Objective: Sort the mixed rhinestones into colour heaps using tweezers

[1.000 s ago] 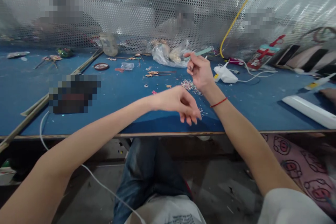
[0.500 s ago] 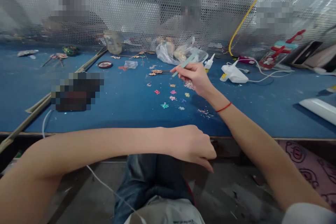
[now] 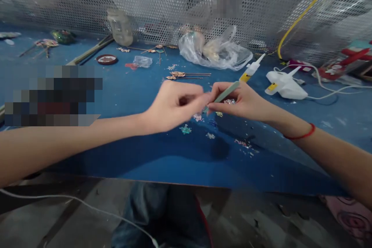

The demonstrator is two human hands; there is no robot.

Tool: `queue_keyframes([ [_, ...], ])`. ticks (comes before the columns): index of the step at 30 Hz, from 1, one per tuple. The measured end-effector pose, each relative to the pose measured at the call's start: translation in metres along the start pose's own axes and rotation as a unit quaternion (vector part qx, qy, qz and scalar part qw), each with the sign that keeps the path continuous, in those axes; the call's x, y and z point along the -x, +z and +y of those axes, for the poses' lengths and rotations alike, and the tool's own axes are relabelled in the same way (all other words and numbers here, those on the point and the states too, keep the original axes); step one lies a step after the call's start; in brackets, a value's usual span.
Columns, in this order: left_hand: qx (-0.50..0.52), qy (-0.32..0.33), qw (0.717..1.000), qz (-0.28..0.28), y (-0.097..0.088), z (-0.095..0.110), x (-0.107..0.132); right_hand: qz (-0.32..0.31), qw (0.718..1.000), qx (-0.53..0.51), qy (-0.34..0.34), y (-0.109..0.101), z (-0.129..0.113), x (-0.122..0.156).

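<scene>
My right hand (image 3: pixel 242 102) grips a thin pale-green stick tool (image 3: pixel 225 93), its tip pointing down-left over the blue table (image 3: pixel 139 97). My left hand (image 3: pixel 174 105) is raised to meet it, fingers pinched together at the tool's tip; whatever they pinch is too small to make out. Below both hands lie several small coloured flower-shaped pieces (image 3: pixel 185 128) and a scatter of tiny sparkly bits (image 3: pixel 242 143). A red cord (image 3: pixel 302 135) circles my right wrist.
A white glue gun (image 3: pixel 285 85) with its cable and a small glue bottle (image 3: pixel 250 70) lie at the right. Behind are a clear plastic bag (image 3: pixel 215 52), hairpins (image 3: pixel 186 74), a jar (image 3: pixel 119 27), a small dish (image 3: pixel 107 59) and a perforated metal screen (image 3: pixel 162 0). A white cable (image 3: pixel 87 205) hangs below the table edge.
My left hand rose from below the table edge to meet the tool tip. My right hand dropped toward the coloured pieces. The view moved closer to the table.
</scene>
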State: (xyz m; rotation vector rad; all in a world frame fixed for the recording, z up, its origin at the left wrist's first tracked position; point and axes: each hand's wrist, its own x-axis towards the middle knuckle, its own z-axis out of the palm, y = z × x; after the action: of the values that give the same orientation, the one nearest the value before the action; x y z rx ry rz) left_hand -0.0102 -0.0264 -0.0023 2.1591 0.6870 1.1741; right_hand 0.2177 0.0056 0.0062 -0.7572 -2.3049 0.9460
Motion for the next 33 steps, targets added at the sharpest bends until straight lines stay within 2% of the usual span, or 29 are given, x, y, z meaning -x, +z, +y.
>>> queue_keyframes([
  [2,-0.017,-0.062,0.997,0.040,-0.011,-0.016,-0.002,-0.014,1.000,0.021,-0.011,0.001,0.003,0.005],
  [5,-0.037,-0.125,0.989,0.077,-0.019,-0.031,-0.004,-0.016,0.994,0.055,-0.093,0.008,0.006,0.016],
  [8,0.003,-0.169,0.981,0.094,-0.020,-0.036,-0.004,-0.003,0.979,0.104,-0.174,0.014,0.008,0.030],
  [11,0.035,-0.177,0.978,0.104,-0.020,-0.036,-0.003,0.005,0.967,0.152,-0.204,0.016,0.008,0.039],
  [15,0.040,-0.187,0.975,0.112,-0.022,-0.034,-0.001,0.006,0.967,0.158,-0.201,0.016,0.005,0.042],
  [19,0.033,-0.213,0.973,0.077,-0.024,-0.031,0.000,-0.006,0.964,0.182,-0.193,0.017,0.000,0.044],
  [22,0.033,-0.192,0.980,0.042,-0.026,-0.031,0.001,-0.011,0.955,0.223,-0.195,0.019,-0.002,0.047],
  [26,0.011,-0.170,0.985,0.039,-0.027,-0.028,0.003,-0.013,0.953,0.239,-0.186,0.021,-0.003,0.050],
  [29,-0.024,-0.160,0.987,0.017,-0.026,-0.023,0.003,-0.005,0.956,0.237,-0.175,0.024,-0.005,0.052],
  [33,-0.027,-0.172,0.985,0.012,-0.025,-0.021,0.003,0.013,0.955,0.261,-0.139,0.031,-0.014,0.051],
])
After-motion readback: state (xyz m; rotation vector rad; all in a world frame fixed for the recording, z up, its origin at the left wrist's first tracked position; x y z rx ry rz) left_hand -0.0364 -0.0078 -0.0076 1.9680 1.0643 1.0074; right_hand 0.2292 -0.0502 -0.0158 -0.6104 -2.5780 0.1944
